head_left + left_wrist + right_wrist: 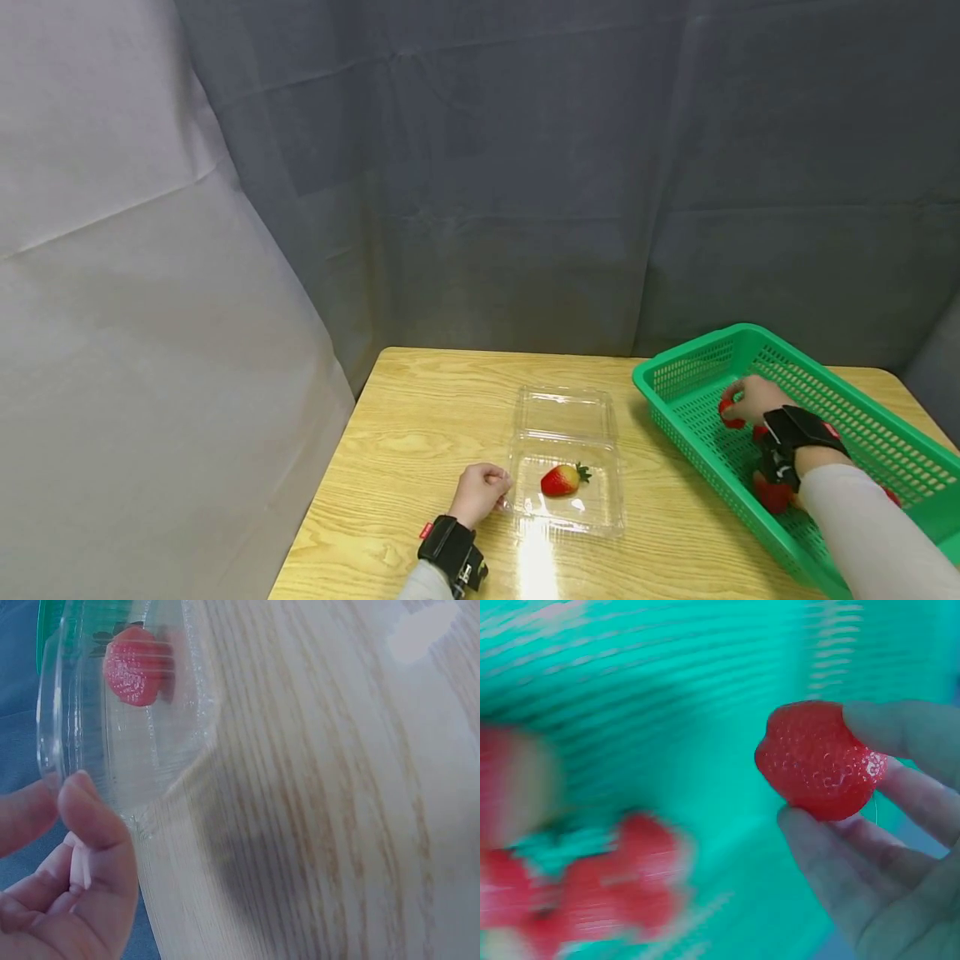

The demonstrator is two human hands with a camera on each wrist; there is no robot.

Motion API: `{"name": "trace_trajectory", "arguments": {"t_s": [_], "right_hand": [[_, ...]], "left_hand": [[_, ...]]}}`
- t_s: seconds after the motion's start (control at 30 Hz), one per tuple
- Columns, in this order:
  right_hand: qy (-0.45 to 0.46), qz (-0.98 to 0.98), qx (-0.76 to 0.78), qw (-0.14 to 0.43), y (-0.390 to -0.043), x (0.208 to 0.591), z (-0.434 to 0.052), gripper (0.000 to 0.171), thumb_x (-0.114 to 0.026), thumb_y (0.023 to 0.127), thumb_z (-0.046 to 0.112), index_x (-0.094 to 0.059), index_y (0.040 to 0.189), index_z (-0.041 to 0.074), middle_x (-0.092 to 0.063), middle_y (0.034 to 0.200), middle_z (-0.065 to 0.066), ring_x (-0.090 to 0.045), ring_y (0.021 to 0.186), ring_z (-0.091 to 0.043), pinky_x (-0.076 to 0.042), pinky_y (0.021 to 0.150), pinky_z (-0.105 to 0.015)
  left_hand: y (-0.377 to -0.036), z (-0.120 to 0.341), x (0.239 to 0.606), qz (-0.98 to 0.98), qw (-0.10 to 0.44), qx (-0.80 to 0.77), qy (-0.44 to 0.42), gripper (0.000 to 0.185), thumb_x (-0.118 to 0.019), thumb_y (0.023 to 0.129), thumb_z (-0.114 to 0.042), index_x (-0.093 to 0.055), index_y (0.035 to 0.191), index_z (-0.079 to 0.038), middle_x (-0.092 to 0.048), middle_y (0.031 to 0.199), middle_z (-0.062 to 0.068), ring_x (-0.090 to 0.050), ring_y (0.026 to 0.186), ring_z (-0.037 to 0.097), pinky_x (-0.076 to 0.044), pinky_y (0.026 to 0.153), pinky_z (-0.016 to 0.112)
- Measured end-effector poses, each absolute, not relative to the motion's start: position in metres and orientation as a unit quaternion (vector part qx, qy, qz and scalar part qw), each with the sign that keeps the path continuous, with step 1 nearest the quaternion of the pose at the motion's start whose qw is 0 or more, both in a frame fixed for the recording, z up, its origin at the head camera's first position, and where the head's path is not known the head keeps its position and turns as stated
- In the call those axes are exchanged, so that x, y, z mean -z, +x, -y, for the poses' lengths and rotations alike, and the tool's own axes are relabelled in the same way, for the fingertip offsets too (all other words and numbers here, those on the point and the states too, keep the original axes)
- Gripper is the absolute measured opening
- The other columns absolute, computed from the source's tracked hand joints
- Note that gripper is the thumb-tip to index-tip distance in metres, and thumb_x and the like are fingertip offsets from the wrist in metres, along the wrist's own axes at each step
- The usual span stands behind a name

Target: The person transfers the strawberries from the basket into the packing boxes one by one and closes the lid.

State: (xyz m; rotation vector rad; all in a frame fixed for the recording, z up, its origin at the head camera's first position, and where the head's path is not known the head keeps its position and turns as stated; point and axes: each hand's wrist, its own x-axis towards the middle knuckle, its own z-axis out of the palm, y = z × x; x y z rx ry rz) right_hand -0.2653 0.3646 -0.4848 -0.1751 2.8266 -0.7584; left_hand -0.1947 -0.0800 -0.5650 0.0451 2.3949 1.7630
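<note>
A clear plastic clamshell container [570, 518] lies opened flat on the table, its lid half toward the back. One red and yellow strawberry [559, 481] with green leaves lies inside its near half. My left hand [480, 492] pinches the left rim of the container between thumb and finger, as the left wrist view shows up close. Over in the green basket [697, 454], my right hand [756, 398] holds a red strawberry [817, 761] between thumb and fingers, above the basket's floor. Several other red strawberries [641, 877] lie in the basket, blurred in the right wrist view and partly behind my forearm.
The wooden table [405, 417] reaches back to a dark grey cloth [495, 250]. A light cloth [150, 333] hangs along the left side. The basket's raised walls stand around my right hand, to the right of the container.
</note>
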Motion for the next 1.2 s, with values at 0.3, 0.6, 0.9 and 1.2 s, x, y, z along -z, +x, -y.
{"name": "trace_trajectory", "arguments": {"t_s": [0.3, 0.6, 0.9, 1.2], "right_hand": [[-0.191, -0.931, 0.312, -0.005, -0.268, 0.392, -0.244, 0.034, -0.066, 0.081, 0.005, -0.059, 0.112, -0.005, -0.06, 0.099, -0.021, -0.058, 0.081, -0.026, -0.048, 0.064, -0.032], [-0.359, -0.887, 0.28, 0.077, -0.253, 0.445, -0.134, 0.024, -0.071, 0.074, 0.003, -0.066, 0.097, 0.001, -0.064, 0.092, -0.008, -0.058, 0.08, -0.018, -0.051, 0.068, -0.027], [-0.341, -0.889, 0.258, 0.163, -0.247, 0.515, -0.094, 0.02, -0.072, 0.069, 0.003, -0.065, 0.087, 0.0, -0.058, 0.074, -0.008, -0.046, 0.064, -0.011, -0.041, 0.056, -0.022], [-0.294, -0.903, 0.243, 0.198, -0.242, 0.543, -0.087, 0.018, -0.075, 0.067, 0.002, -0.064, 0.081, 0.003, -0.057, 0.073, -0.005, -0.048, 0.065, -0.013, -0.042, 0.057, -0.025]], "left_hand": [[-0.193, 0.081, 0.564, -0.8, 0.084, -0.594, 0.014, 0.007, -0.062, 0.081, 0.002, -0.062, 0.083, 0.008, -0.056, 0.061, 0.005, -0.052, 0.048, 0.01, -0.051, 0.045, 0.029], [-0.195, 0.082, 0.569, -0.796, 0.087, -0.599, 0.013, 0.007, -0.062, 0.082, 0.001, -0.062, 0.083, 0.008, -0.056, 0.061, 0.007, -0.05, 0.047, 0.009, -0.048, 0.043, 0.022], [-0.194, 0.083, 0.571, -0.798, 0.089, -0.596, 0.004, 0.008, -0.063, 0.082, -0.001, -0.063, 0.084, 0.007, -0.056, 0.062, 0.004, -0.051, 0.047, 0.008, -0.048, 0.043, 0.022], [-0.194, 0.083, 0.57, -0.794, 0.088, -0.601, 0.006, 0.007, -0.062, 0.082, 0.003, -0.062, 0.085, 0.009, -0.054, 0.061, 0.001, -0.051, 0.047, 0.008, -0.048, 0.044, 0.022]]}}
